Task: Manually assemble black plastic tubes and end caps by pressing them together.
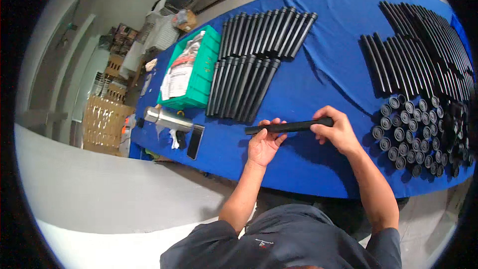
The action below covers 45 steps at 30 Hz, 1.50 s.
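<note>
A long black tube [296,126] lies nearly level across my two hands, above the near edge of the cloth. My left hand [263,150] holds it near its left end, thumb in front and fingers behind. My right hand [340,132] grips the thicker right end between thumb and fingers, covering part of it. Ahead and to the left lie two rows of similar black tubes with thicker ends, a far row [269,30] and a near row [241,89]. Many round black ringed caps [411,132] sit in a cluster to the right of my right hand.
Beyond the caps, more slim black tubes [398,62] lie in rows on the blue cloth [338,30]. At left stand a green crate [211,52] with papers, a metal cylinder [167,118] and a phone [195,142]. Cardboard boxes [107,122] stand past the table's left edge.
</note>
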{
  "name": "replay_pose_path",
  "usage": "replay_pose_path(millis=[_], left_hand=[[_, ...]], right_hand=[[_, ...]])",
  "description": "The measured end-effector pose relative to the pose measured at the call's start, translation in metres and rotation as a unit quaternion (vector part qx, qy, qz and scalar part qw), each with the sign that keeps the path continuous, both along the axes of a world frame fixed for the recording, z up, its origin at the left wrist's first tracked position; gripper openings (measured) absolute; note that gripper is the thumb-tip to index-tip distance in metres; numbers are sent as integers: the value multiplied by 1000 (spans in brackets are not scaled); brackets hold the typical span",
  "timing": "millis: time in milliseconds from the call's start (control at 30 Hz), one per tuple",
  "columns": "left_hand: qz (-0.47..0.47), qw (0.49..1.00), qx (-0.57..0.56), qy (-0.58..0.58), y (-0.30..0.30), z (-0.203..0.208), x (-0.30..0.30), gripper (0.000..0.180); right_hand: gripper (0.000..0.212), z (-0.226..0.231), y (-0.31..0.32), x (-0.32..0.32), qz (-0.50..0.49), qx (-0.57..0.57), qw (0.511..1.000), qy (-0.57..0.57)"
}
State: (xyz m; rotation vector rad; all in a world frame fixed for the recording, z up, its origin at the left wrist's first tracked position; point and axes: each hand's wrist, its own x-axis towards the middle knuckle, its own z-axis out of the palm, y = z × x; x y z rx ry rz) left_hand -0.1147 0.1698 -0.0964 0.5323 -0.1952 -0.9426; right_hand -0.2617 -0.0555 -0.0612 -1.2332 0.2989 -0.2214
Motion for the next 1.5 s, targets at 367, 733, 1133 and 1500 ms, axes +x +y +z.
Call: replay_pose_path(millis=[367, 733, 1133, 1500], left_hand=[[-57, 560, 452, -692, 20, 90, 5, 38], [55, 498, 337, -797, -30, 84, 22, 33], [244, 350, 568, -704, -169, 90, 323, 42], [292, 259, 629, -672, -201, 58, 362, 35]], right_hand=[[14, 9, -9, 4, 10, 38, 999, 24], [69, 15, -11, -2, -49, 80, 995, 17], [68, 0, -25, 9, 42, 131, 990, 26], [57, -5, -28, 13, 65, 174, 982, 25]])
